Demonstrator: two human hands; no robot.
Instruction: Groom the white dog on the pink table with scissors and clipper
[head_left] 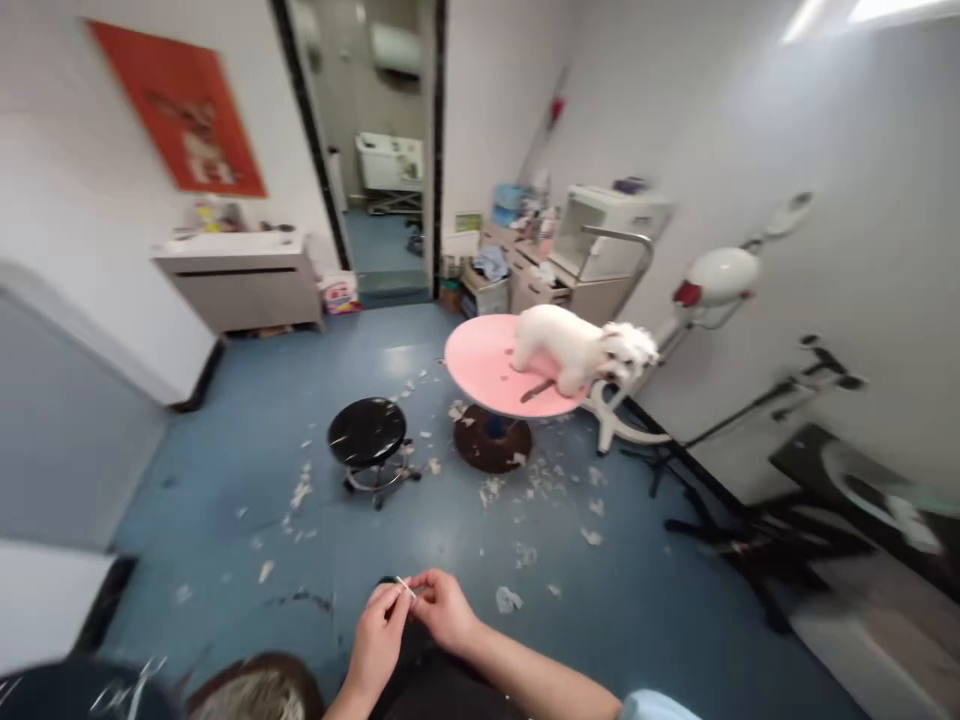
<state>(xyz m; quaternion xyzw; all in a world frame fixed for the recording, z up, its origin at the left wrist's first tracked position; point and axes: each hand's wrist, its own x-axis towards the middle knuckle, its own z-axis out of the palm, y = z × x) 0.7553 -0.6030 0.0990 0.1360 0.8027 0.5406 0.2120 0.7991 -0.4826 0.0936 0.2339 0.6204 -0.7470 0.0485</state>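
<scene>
Low in the view, my two hands are close together with fingertips pinched. A thin white stick (406, 587), perhaps a cotton swab, slants between them. My left hand (381, 628) is closed on it from the left, and the fingers of my right hand (446, 608) pinch around its lower end. Details at the fingertips are small and blurred. Farther off, a white dog (559, 340) stands on a round pink table (480, 360), its head over the right edge. A dark, long, thin object (538, 390) lies by its front feet.
A black stool (367, 432) on casters stands left of the table. White fur clumps (508, 600) litter the blue floor. At right are a white lamp-like device (721, 275) on a wheeled stand and black equipment (750, 530). Behind are a doorway, a cabinet (240, 285) and drawers.
</scene>
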